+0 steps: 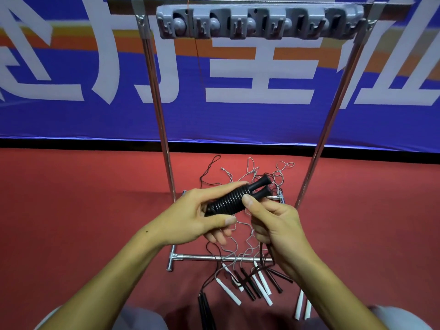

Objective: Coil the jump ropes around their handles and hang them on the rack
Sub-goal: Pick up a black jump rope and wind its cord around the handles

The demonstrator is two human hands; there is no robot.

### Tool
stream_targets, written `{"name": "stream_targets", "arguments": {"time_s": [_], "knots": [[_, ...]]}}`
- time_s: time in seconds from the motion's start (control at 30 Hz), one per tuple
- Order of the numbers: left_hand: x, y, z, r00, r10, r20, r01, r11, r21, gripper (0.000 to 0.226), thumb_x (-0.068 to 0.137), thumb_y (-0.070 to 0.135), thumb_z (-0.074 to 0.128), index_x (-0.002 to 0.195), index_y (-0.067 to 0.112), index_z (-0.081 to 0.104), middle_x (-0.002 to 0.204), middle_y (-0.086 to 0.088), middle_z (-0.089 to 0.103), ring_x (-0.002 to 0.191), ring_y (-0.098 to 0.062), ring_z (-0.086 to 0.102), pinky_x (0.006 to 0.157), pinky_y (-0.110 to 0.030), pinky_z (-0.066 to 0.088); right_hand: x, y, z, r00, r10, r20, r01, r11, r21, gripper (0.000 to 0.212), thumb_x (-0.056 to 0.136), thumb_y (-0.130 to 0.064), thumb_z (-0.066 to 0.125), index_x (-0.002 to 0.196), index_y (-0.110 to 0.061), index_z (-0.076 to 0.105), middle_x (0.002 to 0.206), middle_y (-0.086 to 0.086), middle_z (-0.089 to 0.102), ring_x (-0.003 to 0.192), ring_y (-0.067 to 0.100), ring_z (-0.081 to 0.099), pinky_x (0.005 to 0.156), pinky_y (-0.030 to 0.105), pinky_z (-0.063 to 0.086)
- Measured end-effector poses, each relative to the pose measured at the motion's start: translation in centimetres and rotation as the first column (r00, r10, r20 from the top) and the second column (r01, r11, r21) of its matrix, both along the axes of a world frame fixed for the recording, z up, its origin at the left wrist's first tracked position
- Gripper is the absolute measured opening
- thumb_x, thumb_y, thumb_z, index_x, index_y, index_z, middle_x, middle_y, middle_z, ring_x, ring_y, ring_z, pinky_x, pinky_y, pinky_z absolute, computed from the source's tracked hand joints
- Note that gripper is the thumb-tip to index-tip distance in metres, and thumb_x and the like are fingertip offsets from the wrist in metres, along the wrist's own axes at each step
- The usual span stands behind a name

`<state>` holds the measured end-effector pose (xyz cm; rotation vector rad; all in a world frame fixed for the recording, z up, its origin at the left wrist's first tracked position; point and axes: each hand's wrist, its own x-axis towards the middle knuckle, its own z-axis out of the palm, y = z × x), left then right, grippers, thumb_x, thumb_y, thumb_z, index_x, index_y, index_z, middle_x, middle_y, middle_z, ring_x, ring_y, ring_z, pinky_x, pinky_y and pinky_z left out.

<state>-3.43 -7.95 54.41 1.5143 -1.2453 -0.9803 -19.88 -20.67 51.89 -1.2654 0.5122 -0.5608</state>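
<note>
Covering floor: red carpet (71, 198); blue banner (238, 120) behind rack (259, 22).

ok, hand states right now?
Left hand: grips the black handles, rope coiled round them.
Right hand: fingers curled, pinching the rope at the coil.

Bright, even light with soft shadows; wide-angle bending at the edges, slight blur throughout.

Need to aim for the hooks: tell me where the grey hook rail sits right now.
In the head view the grey hook rail sits at top centre, mounted on the metal rack's crossbar, high above both hands and in front of the blue banner.
</note>
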Motion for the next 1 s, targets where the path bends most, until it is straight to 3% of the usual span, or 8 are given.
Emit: {"name": "stream_targets", "arguments": {"time_s": [0.17, 0.3, 0.37, 0.57, 0.77, 0.87, 0.93, 1.0], "knots": [[-0.5, -1.4, -1.0, 0.987, 0.158, 0.0, -0.158, 0.984, -0.083, 0.05, 0.103, 0.011, 0.067, 0.135, 0.049, 0.067, 0.092, -0.021, 0.076, 0.077, -0.035, 0.079, 0.069, -0.035, 0.063, -0.7, -1.5, -0.4, 0.994, -0.021, -0.11, 0.001, 0.985, -0.173, 0.044, 0.097, -0.039, 0.069, 0.064, -0.011, 0.059, 0.062, 0.007, 0.045, 0.052, 0.016, 0.036, 0.046, 0.026, 0.03], [-0.1, -2.3, -1.7, 0.952, 0.295, 0.088, -0.279, 0.948, -0.156, 0.045, 0.102, 0.01, 0.068, 0.136, 0.041, 0.069, 0.083, -0.015, 0.076, 0.072, -0.031, 0.079, 0.069, -0.036, 0.063, 0.0, -2.5, -0.1, 0.99, 0.065, -0.127, -0.09, 0.975, -0.203, 0.011, 0.102, -0.011, 0.064, 0.106, -0.001, 0.066, 0.076, 0.01, 0.069, 0.054, 0.017, 0.053, 0.049, 0.025, 0.044], [0.3, -2.5, -1.8, 0.911, 0.386, 0.147, -0.354, 0.912, -0.207, 0.045, 0.101, 0.009, 0.068, 0.133, 0.04, 0.07, 0.078, -0.013, 0.075, 0.069, -0.027, 0.079, 0.068, -0.034, 0.064, 0.6, -3.6, 0.4, 0.985, 0.1, -0.138, -0.111, 0.991, -0.079, 0.021, 0.103, -0.007, 0.06, 0.12, 0.003, 0.055, 0.092, 0.016, 0.077, 0.054, 0.022, 0.061, 0.05, 0.029, 0.052], [0.9, -3.0, -2.9, 0.808, 0.461, 0.368, -0.383, 0.884, -0.267, 0.042, 0.1, 0.015, 0.07, 0.135, 0.039, 0.069, 0.072, 0.001, 0.074, 0.063, -0.01, 0.077, 0.078, -0.036, 0.065, 1.0, -4.8, -0.4, 0.919, 0.134, -0.37, -0.186, 0.977, -0.108, 0.024, 0.102, -0.012, 0.065, 0.116, -0.006, 0.046, 0.094, 0.01, 0.08, 0.059, 0.031, 0.07, 0.054, 0.036, 0.059], [0.6, -4.1, -4.0, 0.765, 0.432, 0.479, -0.342, 0.901, -0.267, 0.043, 0.1, 0.018, 0.072, 0.138, 0.038, 0.066, 0.074, 0.002, 0.075, 0.064, -0.003, 0.075, 0.082, -0.032, 0.062, 0.3, -7.1, -2.1, 0.874, 0.072, -0.481, -0.188, 0.962, -0.198, 0.017, 0.104, -0.019, 0.062, 0.097, -0.005, 0.067, 0.082, 0.001, 0.079, 0.067, 0.016, 0.061, 0.058, 0.028, 0.048], [0.4, -4.6, -4.4, 0.779, 0.407, 0.477, -0.315, 0.912, -0.263, 0.044, 0.1, 0.018, 0.072, 0.137, 0.04, 0.066, 0.074, 0.0, 0.075, 0.063, -0.004, 0.075, 0.08, -0.033, 0.063, -0.5, -7.0, -2.2, 0.84, -0.105, -0.533, -0.229, 0.822, -0.522, 0.023, 0.101, -0.034, 0.065, 0.086, -0.018, 0.072, 0.066, -0.01, 0.063, 0.059, 0.007, 0.051, 0.062, 0.03, 0.043], [0.3, -4.8, -4.3, 0.803, 0.384, 0.456, -0.305, 0.922, -0.239, 0.044, 0.099, 0.018, 0.072, 0.136, 0.041, 0.067, 0.073, 0.0, 0.074, 0.063, -0.005, 0.076, 0.081, -0.034, 0.063, -1.2, -6.4, -1.8, 0.79, -0.267, -0.552, -0.311, 0.6, -0.737, 0.026, 0.099, -0.044, 0.061, 0.085, -0.023, 0.068, 0.064, -0.01, 0.059, 0.064, 0.011, 0.056, 0.063, 0.032, 0.042], [0.3, -4.6, -3.9, 0.818, 0.361, 0.448, -0.297, 0.932, -0.208, 0.044, 0.099, 0.017, 0.072, 0.135, 0.041, 0.068, 0.072, 0.001, 0.074, 0.063, -0.007, 0.076, 0.081, -0.035, 0.063, -1.6, -5.9, -1.2, 0.741, -0.381, -0.553, -0.411, 0.395, -0.822, 0.029, 0.102, -0.047, 0.055, 0.089, -0.023, 0.066, 0.068, -0.005, 0.06, 0.074, 0.023, 0.06, 0.062, 0.035, 0.04]]}}
